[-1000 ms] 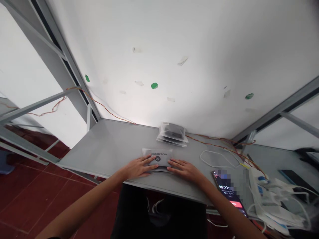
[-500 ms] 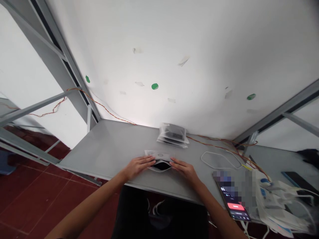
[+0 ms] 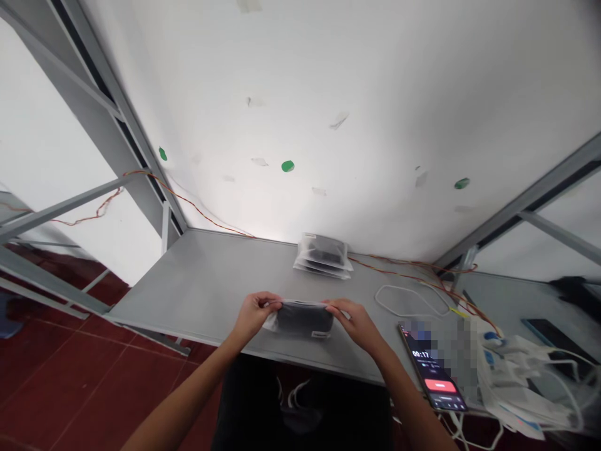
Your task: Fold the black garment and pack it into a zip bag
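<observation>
A translucent bag (image 3: 304, 321) with a dark item inside and a small white label at its lower right lies near the front edge of the grey table. My left hand (image 3: 257, 311) pinches its upper left corner. The upper right corner is pinched between the fingers of my right hand (image 3: 350, 318). Behind it, against the wall, several similar bags (image 3: 323, 255) with dark contents are stacked.
The grey table (image 3: 211, 269) meets a white wall. At the right are a white cable loop (image 3: 413, 299), a lit phone (image 3: 434, 369), and a heap of white plugs and cables (image 3: 521, 382). Red-yellow wires run along the back edge.
The bag's open mouth has closed to a line along the top, and its dark, labelled face now shows. My hands have gone from flat fingers on the bag to pinching its corners.
</observation>
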A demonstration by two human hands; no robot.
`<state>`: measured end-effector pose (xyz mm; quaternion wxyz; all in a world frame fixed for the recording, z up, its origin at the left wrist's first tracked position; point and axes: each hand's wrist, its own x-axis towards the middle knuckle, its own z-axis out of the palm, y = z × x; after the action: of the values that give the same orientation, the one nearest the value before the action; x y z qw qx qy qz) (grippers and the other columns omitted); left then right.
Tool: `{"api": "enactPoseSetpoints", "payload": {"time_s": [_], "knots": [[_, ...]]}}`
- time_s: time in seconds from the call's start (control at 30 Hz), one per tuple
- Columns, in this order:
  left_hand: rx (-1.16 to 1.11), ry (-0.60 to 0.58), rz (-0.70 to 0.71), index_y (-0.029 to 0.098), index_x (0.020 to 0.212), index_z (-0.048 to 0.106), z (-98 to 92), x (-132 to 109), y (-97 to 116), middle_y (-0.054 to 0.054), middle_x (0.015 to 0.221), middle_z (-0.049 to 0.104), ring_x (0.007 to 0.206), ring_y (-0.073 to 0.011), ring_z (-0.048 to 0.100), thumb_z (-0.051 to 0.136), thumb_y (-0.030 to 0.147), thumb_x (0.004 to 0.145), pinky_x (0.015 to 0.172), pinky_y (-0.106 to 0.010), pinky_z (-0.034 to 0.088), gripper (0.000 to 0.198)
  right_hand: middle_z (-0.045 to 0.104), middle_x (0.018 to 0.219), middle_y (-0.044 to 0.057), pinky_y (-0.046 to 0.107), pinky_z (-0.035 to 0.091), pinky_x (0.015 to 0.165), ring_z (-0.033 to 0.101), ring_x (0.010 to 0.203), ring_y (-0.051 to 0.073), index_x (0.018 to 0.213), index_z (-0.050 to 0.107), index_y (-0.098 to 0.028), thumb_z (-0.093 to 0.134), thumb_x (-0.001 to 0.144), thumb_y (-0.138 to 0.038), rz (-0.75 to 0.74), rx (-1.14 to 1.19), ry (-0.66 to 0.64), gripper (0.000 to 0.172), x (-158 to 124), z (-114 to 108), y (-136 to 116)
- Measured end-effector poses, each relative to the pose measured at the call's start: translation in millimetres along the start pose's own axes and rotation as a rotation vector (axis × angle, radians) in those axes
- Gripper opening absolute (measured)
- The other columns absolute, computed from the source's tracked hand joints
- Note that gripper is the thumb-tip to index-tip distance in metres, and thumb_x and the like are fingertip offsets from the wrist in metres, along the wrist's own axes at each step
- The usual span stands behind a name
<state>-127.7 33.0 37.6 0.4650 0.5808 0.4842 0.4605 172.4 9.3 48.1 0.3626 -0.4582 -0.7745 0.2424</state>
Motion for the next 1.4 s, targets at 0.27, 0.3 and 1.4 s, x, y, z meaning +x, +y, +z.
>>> {"api": "enactPoseSetpoints", "payload": {"time_s": [0.27, 0.3, 1.4], "knots": [[-0.226, 0.085, -0.144, 0.016, 0.082, 0.075, 5.5, -15.0, -5.2, -0.002, 0.070, 0.073, 0.060, -0.0131, 0.060, 0.084, 0.055, 0.072, 0.057, -0.023, 0.043, 0.041, 0.082, 0.097, 0.006, 0.038, 0.054, 0.091, 0.074, 0.094, 0.026, 0.094, 0.080, -0.026, 0.066, 0.093, -0.047, 0.146, 0.110, 0.018, 0.026, 5.0, 9.4, -8.0], [-0.243, 0.095, -0.154, 0.016, 0.079, 0.074, 6.2, -17.2, -7.3, -0.001, 0.066, 0.069, 0.058, -0.0117, 0.057, 0.083, 0.057, 0.073, 0.055, -0.022, 0.040, 0.042, 0.081, 0.094, 0.005, 0.037, 0.054, 0.089, 0.073, 0.091, 0.026, 0.091, 0.080, -0.026, 0.065, 0.093, -0.047, 0.160, 0.124, 0.018, 0.027, 5.5, 10.8, -7.9], [-0.428, 0.023, -0.405, 0.016, 0.081, 0.069, 8.5, -27.3, -23.8, -0.002, 0.067, 0.070, 0.054, -0.0119, 0.060, 0.090, 0.057, 0.064, 0.050, -0.021, 0.042, 0.049, 0.076, 0.084, 0.006, 0.038, 0.055, 0.078, 0.070, 0.080, 0.025, 0.102, 0.073, -0.021, 0.076, 0.076, -0.058, 0.477, 0.453, 0.078, 0.045, -6.9, 32.7, 12.0]]}}
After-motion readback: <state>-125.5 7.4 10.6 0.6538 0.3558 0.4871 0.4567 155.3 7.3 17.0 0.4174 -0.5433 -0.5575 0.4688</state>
